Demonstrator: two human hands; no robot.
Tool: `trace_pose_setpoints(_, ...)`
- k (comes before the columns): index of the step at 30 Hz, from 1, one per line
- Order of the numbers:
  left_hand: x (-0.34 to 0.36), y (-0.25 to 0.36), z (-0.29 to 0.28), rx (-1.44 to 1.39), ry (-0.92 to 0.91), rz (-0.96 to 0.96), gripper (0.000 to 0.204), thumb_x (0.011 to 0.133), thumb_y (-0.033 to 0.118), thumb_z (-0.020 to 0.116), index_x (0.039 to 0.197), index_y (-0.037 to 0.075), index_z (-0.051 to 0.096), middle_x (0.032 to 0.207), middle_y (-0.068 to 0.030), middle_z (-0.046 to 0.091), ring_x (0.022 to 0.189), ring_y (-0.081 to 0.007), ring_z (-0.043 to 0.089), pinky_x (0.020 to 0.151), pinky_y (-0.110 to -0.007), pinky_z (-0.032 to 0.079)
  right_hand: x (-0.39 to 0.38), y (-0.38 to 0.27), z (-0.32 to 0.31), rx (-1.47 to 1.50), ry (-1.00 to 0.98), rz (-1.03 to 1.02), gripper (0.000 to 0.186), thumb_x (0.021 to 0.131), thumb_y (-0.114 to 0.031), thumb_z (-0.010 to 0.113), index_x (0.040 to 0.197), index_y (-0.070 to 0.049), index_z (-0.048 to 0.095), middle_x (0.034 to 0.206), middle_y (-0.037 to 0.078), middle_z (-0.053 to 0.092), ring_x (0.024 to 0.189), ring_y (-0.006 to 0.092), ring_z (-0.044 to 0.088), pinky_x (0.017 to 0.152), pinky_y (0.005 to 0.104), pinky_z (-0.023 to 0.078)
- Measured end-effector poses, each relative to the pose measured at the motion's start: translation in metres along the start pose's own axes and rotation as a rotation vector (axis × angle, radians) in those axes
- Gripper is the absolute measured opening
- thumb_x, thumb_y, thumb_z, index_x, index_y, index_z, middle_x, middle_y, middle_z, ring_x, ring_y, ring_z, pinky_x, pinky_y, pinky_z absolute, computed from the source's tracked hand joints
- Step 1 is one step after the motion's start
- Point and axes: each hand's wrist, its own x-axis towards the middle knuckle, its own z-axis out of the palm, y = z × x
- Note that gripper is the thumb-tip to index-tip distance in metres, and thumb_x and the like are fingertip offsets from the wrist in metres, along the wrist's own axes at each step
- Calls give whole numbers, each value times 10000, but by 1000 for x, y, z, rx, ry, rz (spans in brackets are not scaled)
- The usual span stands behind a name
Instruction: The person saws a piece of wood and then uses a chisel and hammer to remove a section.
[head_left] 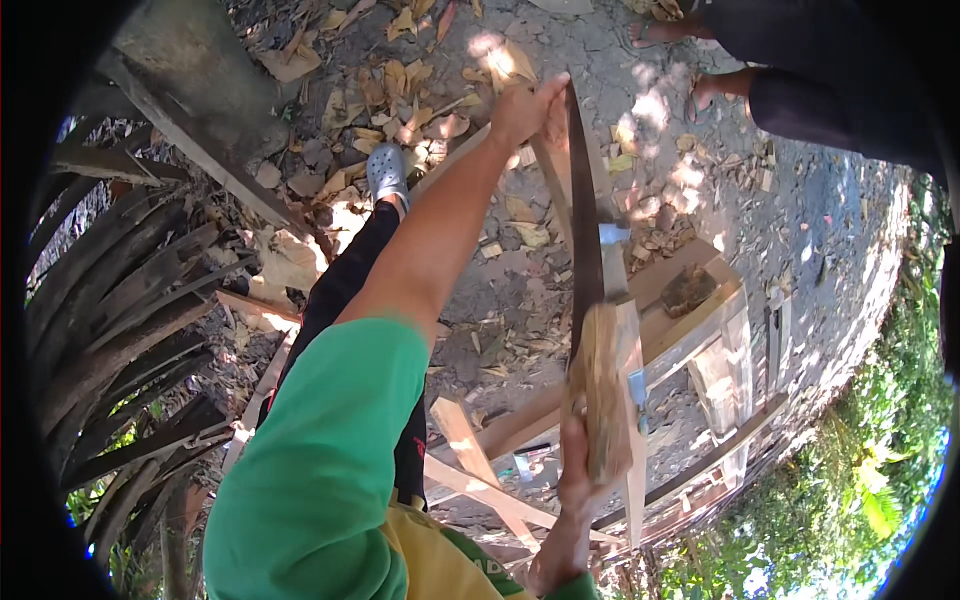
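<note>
A green sleeve (310, 460) is covering the upper left arm nearest the camera. The right hand (574, 475) is wrapping around the wooden handle (602, 390) of a handsaw, and the left hand (528, 115) is resting at the far end, beside the tip of the dark saw blade (583, 220); whether its fingers are clamping the blade, the wood beneath or both cannot be told. The hands are standing well apart, with the saw spanning the space between them. The blade is lying lengthwise over a long pale board (628, 345). To the right of the board, a boxlike timber frame (665, 345) is holding a brown block (688, 289). A grey clog (386, 172) is showing left of the left forearm, among dry leaves (400, 90). Dark slats (120, 300) are filling the left side. A second person in dark trousers (810, 100) is standing at upper right, and green foliage (870, 490) is bordering the ground at lower right.
</note>
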Motion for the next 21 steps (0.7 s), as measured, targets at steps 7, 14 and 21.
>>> trace_pose_setpoints(7, 8, -4, 0, 6, -94, -34, 747, 918, 740, 524, 939, 37, 775, 915, -211, 754, 965, -375, 726, 905, -428, 529, 151, -43, 73, -62, 92, -162, 455, 952, -141, 699, 1351, 60, 610, 1071, 150, 710, 932, 202, 648, 828, 366, 530)
trace_pose_setpoints(14, 6, -8, 2, 24, -26, 3, 821, 929, 730, 508, 908, -57, 741, 890, -265, 727, 935, -417, 704, 887, -471, 517, 146, 0, 64, 81, -25, -122, 387, 953, -130, 693, 1287, 58, 643, 1135, 130, 724, 1010, 174, 666, 872, 329, 521)
trace_pose_setpoints(21, 8, -8, 4, -23, -2, -40, 812, 914, 733, 529, 839, -41, 761, 847, -249, 736, 910, -413, 721, 874, -478, 528, 37, -4, 22, 21, 28, -207, 493, 925, -142, 675, 1349, 97, 599, 1288, 240, 688, 1223, 343, 663, 1039, 417, 501)
